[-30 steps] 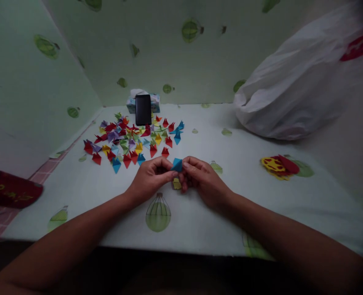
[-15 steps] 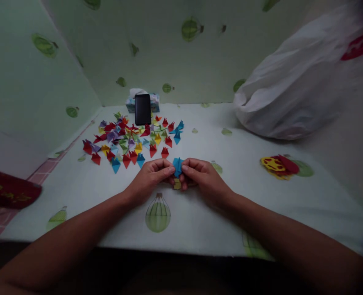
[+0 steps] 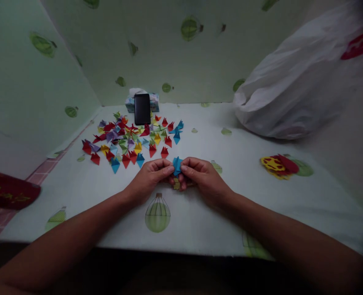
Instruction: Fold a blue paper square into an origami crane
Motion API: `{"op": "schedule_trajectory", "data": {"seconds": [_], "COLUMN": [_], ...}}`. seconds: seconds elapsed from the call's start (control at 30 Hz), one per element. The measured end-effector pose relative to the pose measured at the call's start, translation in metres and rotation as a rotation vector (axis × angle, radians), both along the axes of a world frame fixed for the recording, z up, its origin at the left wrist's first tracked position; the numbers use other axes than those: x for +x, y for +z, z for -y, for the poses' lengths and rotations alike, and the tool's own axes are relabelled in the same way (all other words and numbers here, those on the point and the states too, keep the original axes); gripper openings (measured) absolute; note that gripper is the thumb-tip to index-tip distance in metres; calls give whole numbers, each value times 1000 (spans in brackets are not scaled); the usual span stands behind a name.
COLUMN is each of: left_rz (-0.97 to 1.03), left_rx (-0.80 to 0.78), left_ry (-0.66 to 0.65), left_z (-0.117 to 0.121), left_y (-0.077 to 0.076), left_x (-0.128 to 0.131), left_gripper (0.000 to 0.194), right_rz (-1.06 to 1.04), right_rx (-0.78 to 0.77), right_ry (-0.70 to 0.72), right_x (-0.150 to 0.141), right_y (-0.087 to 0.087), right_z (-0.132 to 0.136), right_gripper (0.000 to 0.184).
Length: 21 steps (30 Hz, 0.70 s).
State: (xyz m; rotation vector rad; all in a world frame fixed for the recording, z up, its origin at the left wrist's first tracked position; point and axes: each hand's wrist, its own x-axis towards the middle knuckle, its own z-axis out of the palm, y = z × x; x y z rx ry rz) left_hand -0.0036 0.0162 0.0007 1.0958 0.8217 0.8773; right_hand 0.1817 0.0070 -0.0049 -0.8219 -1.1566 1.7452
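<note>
A small folded piece of blue paper (image 3: 177, 166) is held up between my two hands, above the middle of the table. My left hand (image 3: 155, 172) pinches its left edge between thumb and fingers. On the opposite edge, my right hand (image 3: 198, 172) has the same kind of pinch. The paper's lower part is partly hidden by my fingertips. Just beyond my left hand lies a spread of folded paper cranes (image 3: 132, 156) in red, blue, yellow, green and purple.
Behind the cranes, a black phone (image 3: 142, 110) leans on a tissue box (image 3: 155, 102). A white plastic bag (image 3: 280, 98) bulges at the back right. Red and yellow cut-out pieces (image 3: 280, 166) lie at right. A dark red object with gold lettering (image 3: 12, 190) is at far left.
The blue paper between my fingers looks narrower and more pointed at the top than before. Both hands stay in nearly the same place.
</note>
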Motion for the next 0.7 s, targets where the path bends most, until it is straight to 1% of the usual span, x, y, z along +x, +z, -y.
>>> {"op": "schedule_trajectory", "data": {"seconds": [0.17, 0.23, 0.4, 0.47, 0.6, 0.7], "left_rz": [45, 49, -76, -88, -30, -25], "left_rx": [-36, -24, 132, 162, 130, 118], "left_ry": [-29, -31, 24, 26, 10, 5], "left_z": [0, 0, 2, 3, 2, 1], "left_y": [1, 2, 4, 3, -3, -5], "left_x": [1, 1, -1, -1, -1, -2], "left_gripper": [23, 24, 25, 24, 25, 21], "right_rz": [-17, -14, 40, 53, 66, 71], "right_rx": [9, 14, 80, 88, 77, 83], "right_ry": [12, 15, -6, -21, -36, -20], "right_x": [-1, -1, 0, 0, 1, 1], "right_y": [0, 1, 1, 1, 0, 0], "right_z": [1, 1, -1, -2, -4, -4], "right_gripper": [24, 25, 27, 28, 29, 27]}}
